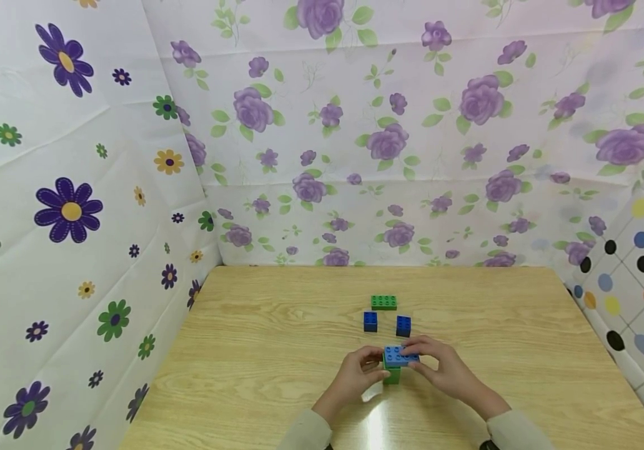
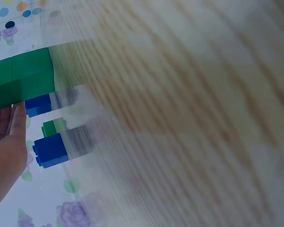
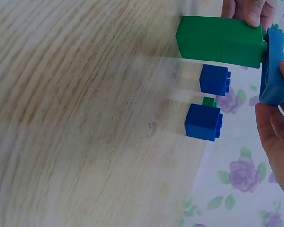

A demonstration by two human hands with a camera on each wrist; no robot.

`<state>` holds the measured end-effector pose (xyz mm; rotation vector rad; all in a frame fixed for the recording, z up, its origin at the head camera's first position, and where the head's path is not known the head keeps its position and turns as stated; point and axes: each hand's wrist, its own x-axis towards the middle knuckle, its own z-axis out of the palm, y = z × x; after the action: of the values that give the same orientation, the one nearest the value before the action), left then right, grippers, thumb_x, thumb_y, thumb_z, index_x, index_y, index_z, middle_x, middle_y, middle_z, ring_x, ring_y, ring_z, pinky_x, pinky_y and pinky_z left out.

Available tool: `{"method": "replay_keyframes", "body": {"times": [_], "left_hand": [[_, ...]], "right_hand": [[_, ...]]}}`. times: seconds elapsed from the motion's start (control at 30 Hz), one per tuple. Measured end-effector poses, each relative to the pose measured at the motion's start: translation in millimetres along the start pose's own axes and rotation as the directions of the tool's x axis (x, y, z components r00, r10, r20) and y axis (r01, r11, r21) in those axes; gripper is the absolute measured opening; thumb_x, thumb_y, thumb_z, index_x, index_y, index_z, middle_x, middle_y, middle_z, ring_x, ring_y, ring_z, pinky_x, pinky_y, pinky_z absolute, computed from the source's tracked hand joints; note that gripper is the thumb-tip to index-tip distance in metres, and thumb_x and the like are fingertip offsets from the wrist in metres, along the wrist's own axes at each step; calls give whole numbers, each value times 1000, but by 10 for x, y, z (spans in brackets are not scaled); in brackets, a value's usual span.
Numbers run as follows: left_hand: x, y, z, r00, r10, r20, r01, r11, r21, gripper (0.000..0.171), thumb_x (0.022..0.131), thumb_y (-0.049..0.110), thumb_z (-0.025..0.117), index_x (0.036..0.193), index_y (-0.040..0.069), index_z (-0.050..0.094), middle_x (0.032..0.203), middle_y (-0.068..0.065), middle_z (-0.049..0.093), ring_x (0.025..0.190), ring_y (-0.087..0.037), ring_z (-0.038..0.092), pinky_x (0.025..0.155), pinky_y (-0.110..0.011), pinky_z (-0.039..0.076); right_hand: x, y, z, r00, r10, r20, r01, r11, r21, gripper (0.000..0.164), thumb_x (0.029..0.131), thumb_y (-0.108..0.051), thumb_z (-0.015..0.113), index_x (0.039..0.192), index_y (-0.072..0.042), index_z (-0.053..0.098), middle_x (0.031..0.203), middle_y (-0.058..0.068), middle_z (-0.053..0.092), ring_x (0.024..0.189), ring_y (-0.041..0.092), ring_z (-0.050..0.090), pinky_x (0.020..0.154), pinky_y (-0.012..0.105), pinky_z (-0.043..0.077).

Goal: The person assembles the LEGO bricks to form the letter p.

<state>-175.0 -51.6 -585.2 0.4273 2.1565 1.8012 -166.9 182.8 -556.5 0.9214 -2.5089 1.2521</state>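
Two green toy bricks (image 3: pixel 199 39) stand stacked one on the other on the table. My left hand (image 1: pixel 352 376) holds the stack from the left, its thumb on the upper green brick in the right wrist view. Over the top of the stack is a light blue eight-stud brick (image 1: pixel 395 354), slightly tilted against the upper green brick's studs. My right hand (image 1: pixel 450 374) pinches this blue brick at its right end between thumb and fingers. The left wrist view shows the green stack (image 2: pixel 31 73) above the left fingers; the light blue brick is out of that view.
Beyond the hands sit two dark blue bricks, one on the left (image 1: pixel 370 322) and one on the right (image 1: pixel 403 326). Farther back lies a green eight-stud brick (image 1: pixel 383 303). The wooden table (image 1: pixel 277 325) meets flowered cloth walls at its back and left.
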Motion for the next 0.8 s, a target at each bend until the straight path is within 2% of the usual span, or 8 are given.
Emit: {"method": "replay_keyframes", "body": {"times": [0.17, 0.33, 0.8], "left_hand": [[1, -1, 1, 1000, 4, 6, -4, 1000, -9, 35, 87, 5, 71, 121, 7, 62, 118, -2, 63, 114, -19, 58, 99, -26, 49], [0, -1, -4, 1000, 15, 6, -15, 1000, -4, 34, 87, 5, 71, 120, 7, 62, 117, -2, 63, 114, -18, 58, 99, -28, 49], [16, -15, -2, 1000, 14, 5, -14, 1000, 1, 33, 86, 6, 72, 118, 7, 63, 117, -2, 63, 114, -18, 58, 99, -27, 49]], "right_hand": [[1, -15, 13, 1000, -27, 11, 27, 1000, 2, 29, 85, -6, 73, 110, -18, 70, 116, 7, 65, 109, 21, 60, 88, 36, 56], [3, -10, 27, 999, -43, 6, 43, 999, 0, 29, 84, -4, 72, 110, -18, 70, 116, 8, 65, 108, 24, 61, 88, 35, 56], [-26, -31, 48, 999, -54, -9, 53, 998, -40, 33, 81, 2, 74, 109, -16, 71, 118, 7, 63, 109, 27, 60, 89, 36, 56]]}}
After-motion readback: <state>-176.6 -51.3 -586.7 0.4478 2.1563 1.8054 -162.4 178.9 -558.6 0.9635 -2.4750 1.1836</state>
